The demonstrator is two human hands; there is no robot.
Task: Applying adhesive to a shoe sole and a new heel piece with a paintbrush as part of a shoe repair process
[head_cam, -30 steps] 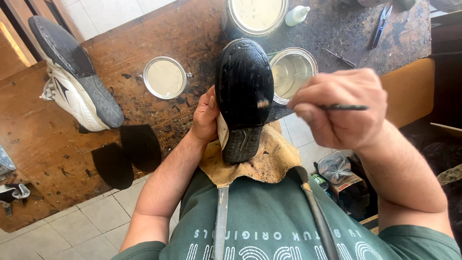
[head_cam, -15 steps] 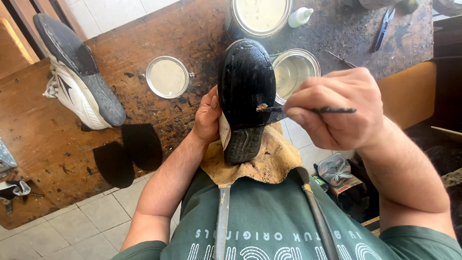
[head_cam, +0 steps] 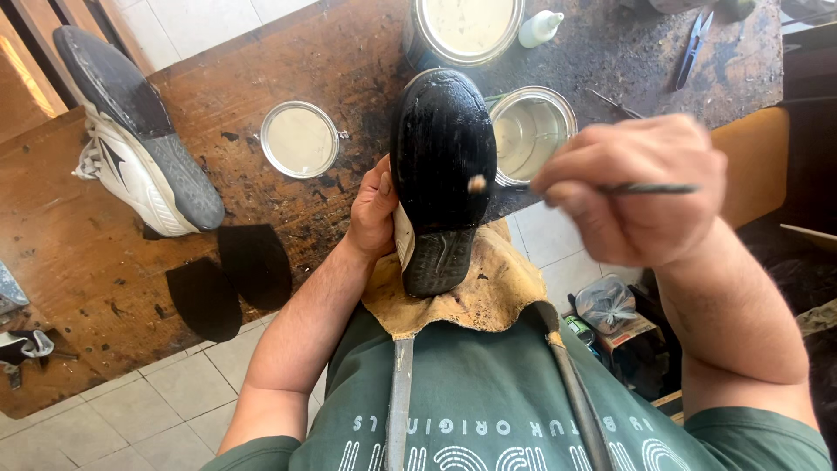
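Left hand (head_cam: 373, 214) clamps shoe (head_cam: 440, 179) sole-up over leather apron (head_cam: 475, 296), centre frame. Right hand (head_cam: 632, 196) pinches closed on brush (head_cam: 558, 186), glue-laden tip touching sole at 3 o'clock. Risks, as I judge: glue dripping onto apron; elbow nudging open tin (head_cam: 532, 131) at 1 o'clock on counter (head_cam: 131, 262).
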